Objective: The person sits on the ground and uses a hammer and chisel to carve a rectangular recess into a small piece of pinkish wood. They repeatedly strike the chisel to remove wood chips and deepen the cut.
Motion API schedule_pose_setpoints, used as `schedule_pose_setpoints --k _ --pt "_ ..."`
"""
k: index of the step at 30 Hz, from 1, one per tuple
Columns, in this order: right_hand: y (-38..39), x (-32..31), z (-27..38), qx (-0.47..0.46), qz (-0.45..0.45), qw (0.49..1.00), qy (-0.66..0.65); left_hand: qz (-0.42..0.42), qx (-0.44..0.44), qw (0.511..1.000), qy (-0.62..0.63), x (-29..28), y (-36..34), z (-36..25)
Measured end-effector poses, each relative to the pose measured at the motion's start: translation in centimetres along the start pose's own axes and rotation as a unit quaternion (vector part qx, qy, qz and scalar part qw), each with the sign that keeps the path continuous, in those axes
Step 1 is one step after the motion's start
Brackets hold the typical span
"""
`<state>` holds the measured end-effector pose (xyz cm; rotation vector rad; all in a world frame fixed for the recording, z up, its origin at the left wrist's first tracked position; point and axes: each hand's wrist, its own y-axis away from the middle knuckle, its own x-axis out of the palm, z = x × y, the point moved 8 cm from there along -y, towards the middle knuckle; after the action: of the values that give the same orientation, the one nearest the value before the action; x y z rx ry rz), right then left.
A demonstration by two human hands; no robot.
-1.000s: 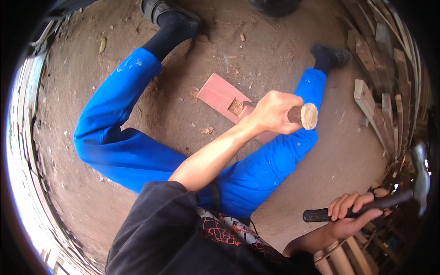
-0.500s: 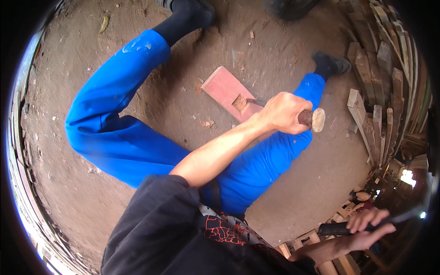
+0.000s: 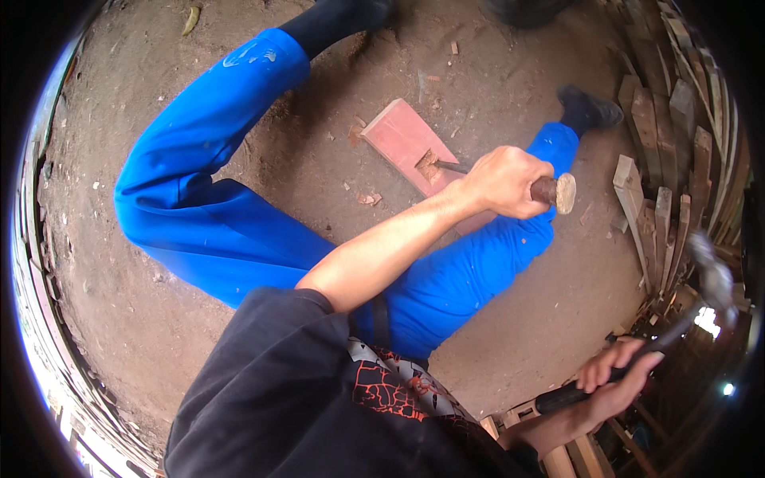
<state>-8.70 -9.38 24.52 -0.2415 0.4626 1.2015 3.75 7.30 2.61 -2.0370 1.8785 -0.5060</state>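
My left hand is closed around a chisel, with its brown handle and frayed pale butt sticking out past my fist. The dark blade reaches a rough square mortise cut into a reddish wooden board. That board lies on the ground between my legs, its near end partly hidden by my arm and thigh. At lower right, my right hand grips a hammer by its black handle. The metal hammer head is raised away from the chisel and slightly blurred.
My blue-trousered legs spread on either side of the board on a dirt floor. Wooden offcuts and planks are stacked along the right. More wood pieces lie beneath my right arm. Small chips are scattered near the board.
My right hand has shifted a little left, and the hammer has tilted so its head now shows. My left hand still holds the chisel at the mortise. The view has shifted slightly.
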Motion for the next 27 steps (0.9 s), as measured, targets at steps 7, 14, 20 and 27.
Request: schedule_pose_setpoints --k 7,14,20,27 --pt "-0.8 0.1 0.8 -0.111 0.058 0.987 -0.095 -0.020 0.048 0.998 0.022 -0.4 0.6 -2.7" --pt "-0.1 1.7 -4.0 -0.006 0.071 0.996 -0.050 0.040 0.048 0.998 -0.011 0.4 0.5 -3.1" --pt "-0.3 1.9 -5.0 0.008 0.101 0.994 -0.043 0.011 0.033 0.999 0.014 -0.2 0.6 -2.0" --pt "-0.3 2.2 -4.8 -0.008 0.117 0.993 -0.017 0.034 0.032 0.999 -0.011 -0.6 0.4 -2.0"
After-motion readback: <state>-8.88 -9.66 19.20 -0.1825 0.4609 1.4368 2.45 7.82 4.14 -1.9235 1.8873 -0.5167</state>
